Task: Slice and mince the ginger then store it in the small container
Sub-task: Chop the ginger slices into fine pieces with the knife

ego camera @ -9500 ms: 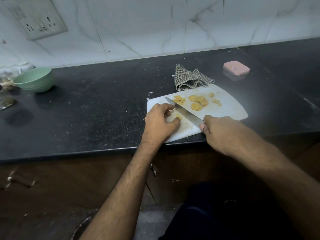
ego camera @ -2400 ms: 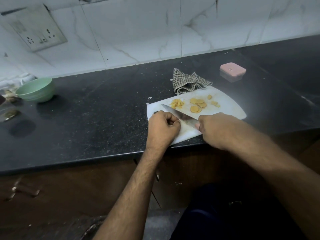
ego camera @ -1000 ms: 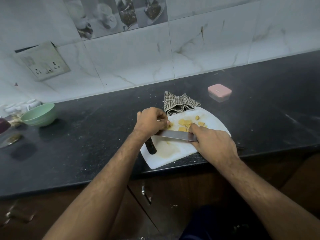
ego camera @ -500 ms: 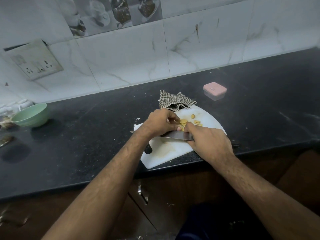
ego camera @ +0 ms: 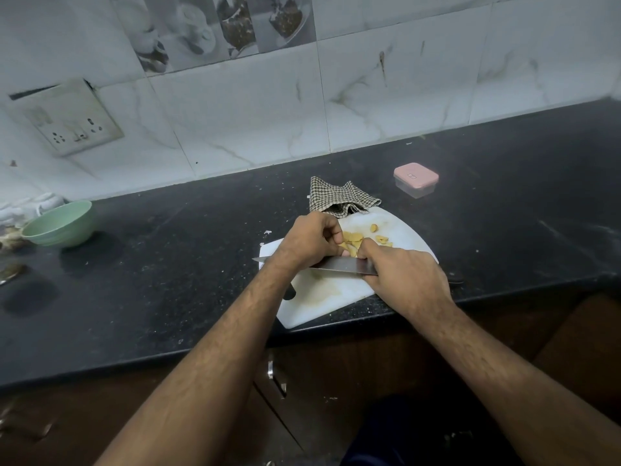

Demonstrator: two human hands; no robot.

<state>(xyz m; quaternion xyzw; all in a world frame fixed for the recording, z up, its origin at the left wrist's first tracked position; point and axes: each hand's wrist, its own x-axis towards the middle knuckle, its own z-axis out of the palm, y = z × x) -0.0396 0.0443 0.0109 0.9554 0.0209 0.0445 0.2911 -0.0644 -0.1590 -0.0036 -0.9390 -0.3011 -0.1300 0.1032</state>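
Head view: one wide-angle look down at a dark stone table (ego camera: 168,264), hands at centre frame.
Step in hand: judged to be the changeover from slicing to mincing; slices are cut, no fine mince shows.
Ginger slices (ego camera: 353,240): a small yellow heap on the upper part of the white cutting board (ego camera: 322,297), a few loose pieces just right of it.
Left hand (ego camera: 309,242): fingers curled at the heap, apparently pinching or gathering slices; the exact hold is hidden.
Right hand (ego camera: 403,277): clenched around the knife (ego camera: 339,265) where blade meets handle; blade lies nearly flat, tip pointing to frame left past the board's edge.
Small container (ego camera: 416,179): pink lid on, right of centre in the upper half, well apart from the board.
Next move, judged: bunch the slices, bring the blade edge down and chop across them, fingertips tucked back.
Edges: board's lower corner sits at the table's front edge; blade tip overhangs the board's left side.
Open room: bare table to frame left, up to the green bowl (ego camera: 58,223).
Obstruction: checked cloth (ego camera: 339,201) touching the board's upper edge, just above the heap.
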